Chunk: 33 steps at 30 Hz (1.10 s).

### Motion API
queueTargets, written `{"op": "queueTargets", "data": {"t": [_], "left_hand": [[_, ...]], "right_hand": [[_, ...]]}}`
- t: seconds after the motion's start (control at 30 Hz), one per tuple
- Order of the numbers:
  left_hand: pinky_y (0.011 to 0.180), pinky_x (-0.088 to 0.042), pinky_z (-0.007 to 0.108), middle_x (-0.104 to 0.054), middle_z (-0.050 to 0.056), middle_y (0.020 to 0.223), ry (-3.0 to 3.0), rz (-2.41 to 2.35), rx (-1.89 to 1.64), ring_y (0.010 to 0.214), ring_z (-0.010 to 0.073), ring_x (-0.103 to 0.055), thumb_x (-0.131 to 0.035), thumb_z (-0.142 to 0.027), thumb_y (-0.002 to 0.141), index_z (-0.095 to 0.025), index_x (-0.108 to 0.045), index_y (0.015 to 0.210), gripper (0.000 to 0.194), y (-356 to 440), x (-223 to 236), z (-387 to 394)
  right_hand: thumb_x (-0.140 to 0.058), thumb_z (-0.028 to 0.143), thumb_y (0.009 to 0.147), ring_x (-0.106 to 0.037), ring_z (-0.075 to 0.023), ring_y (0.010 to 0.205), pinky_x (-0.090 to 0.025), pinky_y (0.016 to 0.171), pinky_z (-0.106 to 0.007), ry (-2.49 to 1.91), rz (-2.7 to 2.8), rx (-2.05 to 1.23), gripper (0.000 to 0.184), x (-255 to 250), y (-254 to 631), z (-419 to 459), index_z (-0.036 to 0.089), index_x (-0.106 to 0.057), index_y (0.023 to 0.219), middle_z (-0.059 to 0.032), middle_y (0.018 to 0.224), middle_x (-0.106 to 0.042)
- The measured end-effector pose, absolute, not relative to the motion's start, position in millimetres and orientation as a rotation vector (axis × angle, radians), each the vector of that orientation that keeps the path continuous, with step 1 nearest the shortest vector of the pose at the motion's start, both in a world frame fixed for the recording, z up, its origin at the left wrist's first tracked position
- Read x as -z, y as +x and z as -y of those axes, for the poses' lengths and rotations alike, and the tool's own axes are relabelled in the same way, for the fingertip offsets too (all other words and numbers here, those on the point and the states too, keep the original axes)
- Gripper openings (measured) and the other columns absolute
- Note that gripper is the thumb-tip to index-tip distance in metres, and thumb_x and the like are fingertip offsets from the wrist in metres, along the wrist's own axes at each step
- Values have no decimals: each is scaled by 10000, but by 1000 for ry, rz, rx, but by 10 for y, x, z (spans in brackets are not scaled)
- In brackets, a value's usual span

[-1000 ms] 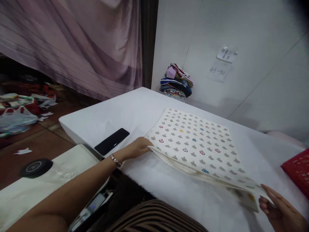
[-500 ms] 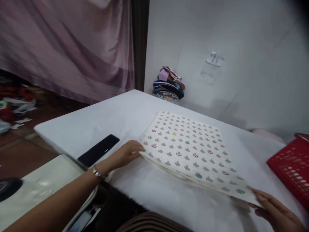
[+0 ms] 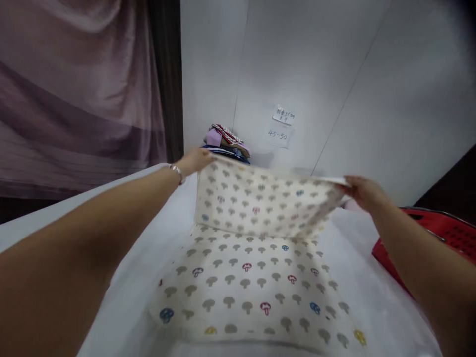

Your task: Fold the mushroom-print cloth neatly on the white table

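Observation:
A cream cloth [image 3: 238, 292] printed with grey and coloured mushrooms lies across the white table, its near part flat. Its far part is lifted up off the table between my two hands. My left hand [image 3: 195, 159], with a metal bracelet at the wrist, pinches the raised edge at the left corner. At the right corner, the fingers of my right hand [image 3: 362, 191] are closed on the same edge. The raised edge is slightly blurred by motion.
A pile of folded cloths [image 3: 226, 144] stands beyond the table by the wall. On the right is a red plastic basket [image 3: 442, 233]. Paper notes [image 3: 278, 134] are stuck to the wall. A pinkish curtain [image 3: 82, 99] hangs at the left.
Both hands have moved from the cloth's near edge up and away from me, raising an edge of it. More of the cloth is spread toward me. The view has turned right.

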State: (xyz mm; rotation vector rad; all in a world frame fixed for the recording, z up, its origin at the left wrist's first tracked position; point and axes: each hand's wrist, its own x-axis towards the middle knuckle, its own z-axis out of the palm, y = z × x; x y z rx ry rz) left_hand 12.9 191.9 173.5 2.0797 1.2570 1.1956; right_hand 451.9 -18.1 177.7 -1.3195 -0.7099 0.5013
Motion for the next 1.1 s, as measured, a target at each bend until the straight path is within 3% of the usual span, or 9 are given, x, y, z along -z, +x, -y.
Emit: {"op": "queueTargets", "data": {"t": [0.13,0.23,0.37,0.5,0.67,0.83,1.1], "left_hand": [[637,-317,289,-592,81,974,2115,-1223,-1494,871,155,-488,-386,-446,806,95,-584,944,593,403,-2567,-2236],[644,-312,294,-572,84,1022,2128,-1140,-1577,880,149,-476,-280,-436,836,121,-557,1015,647,431,-2709,-2250],[617,-337,213,-620,36,855,2069,-1165,-1525,751,97,-504,-530,-414,766,-2,-649,959,470,345,-2288,-2125],[532,-369,197,-605,-11,641,2045,-1241,-1236,612,106,-507,-618,-423,670,-136,-703,802,327,209,-1697,-1939],[639,-455,233,-684,-2,750,2142,-1153,-942,719,169,-588,-570,-469,674,-195,-712,835,348,38,-1214,-1620],[807,-461,263,-705,6,888,2267,-1035,-845,860,208,-612,-554,-482,714,-235,-709,828,313,-195,-937,-1158],[695,-496,234,-695,27,948,2179,-1112,-523,863,211,-623,-510,-553,751,-226,-690,852,386,-675,-211,-549]], "right_hand": [[-572,29,785,-609,-90,686,-502,679,-269,-1080,869,-200,102,-2426,4652,-111,94,-558,863,13,709,-572],[-583,52,781,-605,-92,668,-504,675,-285,-1060,908,-202,116,-2439,4672,-128,102,-560,882,12,722,-581],[-607,59,730,-581,-96,635,-532,646,-267,-1130,860,-326,99,-1981,4672,-63,116,-602,812,13,681,-593],[-635,88,670,-585,-105,627,-544,579,-216,-1225,791,-469,103,-1410,4662,97,127,-639,765,4,653,-605],[-713,169,605,-604,-124,653,-549,555,-204,-1328,779,-631,196,-987,4648,397,134,-672,793,-27,729,-648],[-745,237,620,-599,-118,680,-564,615,-225,-1271,789,-625,214,-770,4605,807,173,-681,815,1,742,-643],[-721,214,622,-632,-129,663,-530,557,-201,-1513,562,-855,209,-30,4274,1611,169,-675,821,-26,781,-674]]}}
